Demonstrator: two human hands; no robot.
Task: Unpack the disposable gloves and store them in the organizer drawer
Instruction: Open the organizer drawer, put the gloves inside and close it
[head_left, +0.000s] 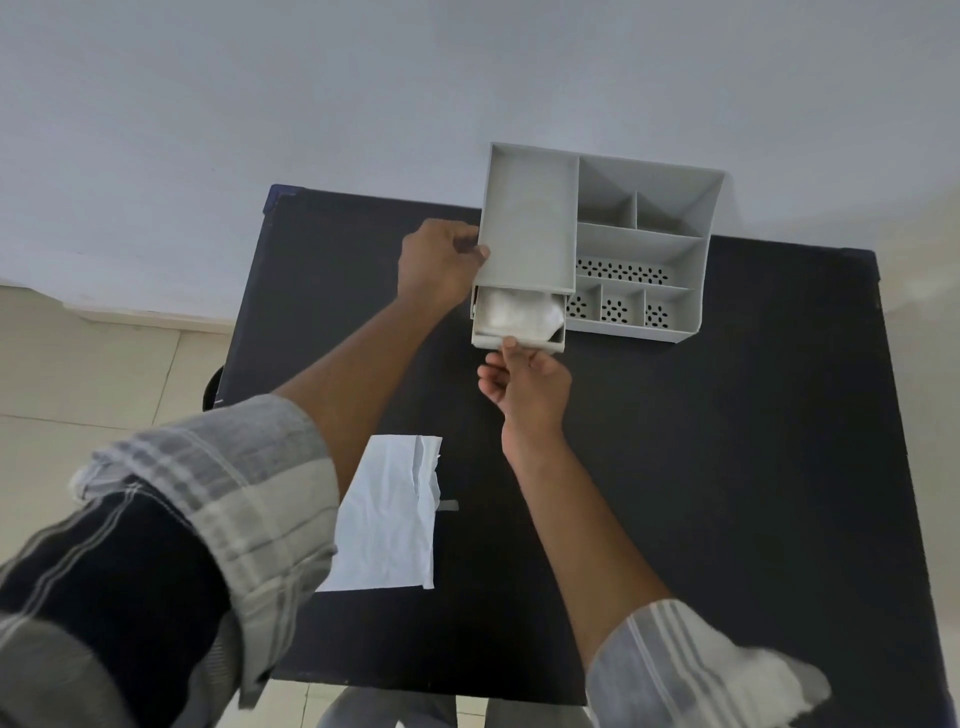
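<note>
A grey plastic organizer (649, 218) with several compartments stands at the far side of the black table (727, 467). Its drawer (483, 340) at the front left is partly pulled out. Clear disposable gloves (519, 312) lie bunched inside it. My left hand (436, 265) grips the organizer's left wall. My right hand (524, 384) pinches the drawer's front edge with thumb and fingers. A torn, empty white packet (389, 519) lies flat on the table near me, between my forearms.
A pale wall rises right behind the organizer. A tiled floor shows to the left of and in front of the table. A small grey strip (448, 505) lies beside the packet. The table's right half is bare black surface.
</note>
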